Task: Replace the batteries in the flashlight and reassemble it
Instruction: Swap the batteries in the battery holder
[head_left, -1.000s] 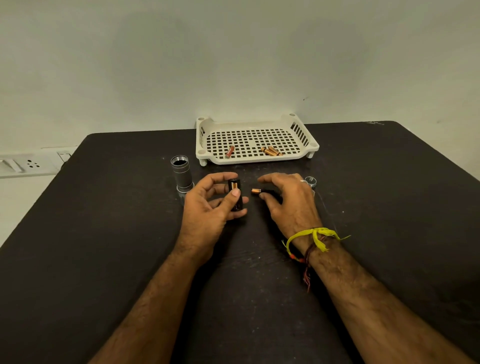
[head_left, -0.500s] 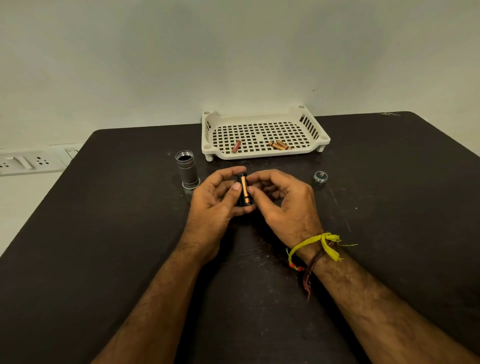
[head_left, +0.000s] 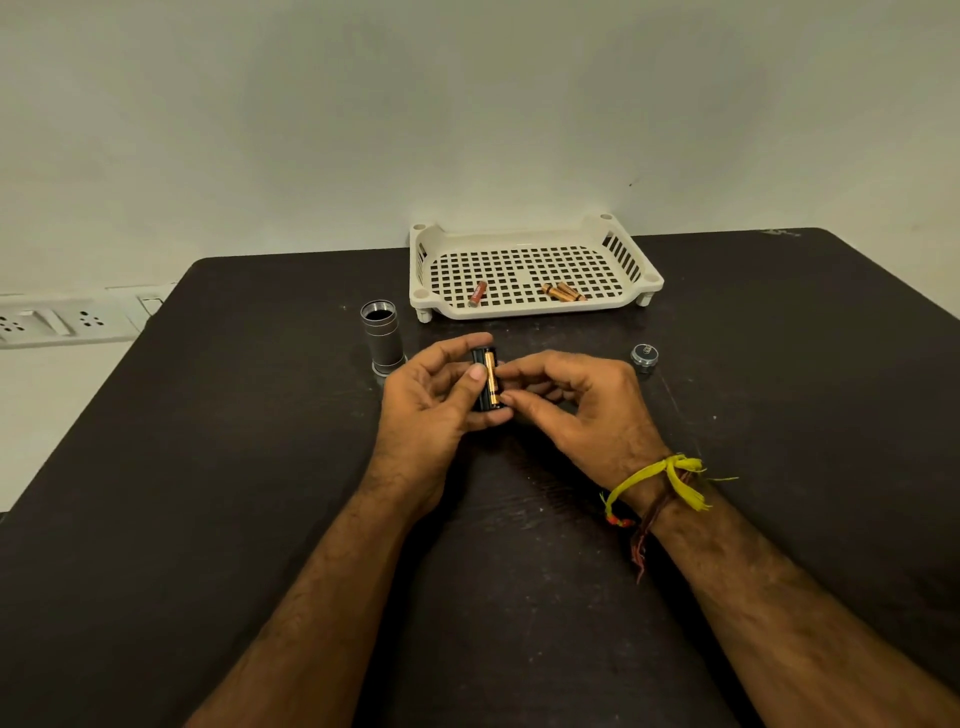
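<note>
White socket strip (head_left: 67, 320) at far left, off the dark table (head_left: 208, 467). Next, grey flashlight body (head_left: 382, 338) upright on its wide end, threaded mouth open. At centre, left hand (head_left: 431, 410) curled round black battery holder (head_left: 480, 382), upright above the table; copper-and-black battery (head_left: 492, 378) seated in its front slot. Right hand (head_left: 576, 410) pinching that battery's lower end, thumb and forefinger. Behind, cream tray (head_left: 530, 312) holding red battery (head_left: 477, 293) and copper batteries (head_left: 563, 292). Right, tail cap (head_left: 644, 357) alone.

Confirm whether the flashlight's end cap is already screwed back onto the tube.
No, the end cap lies alone on the table, apart from the upright tube.
</note>
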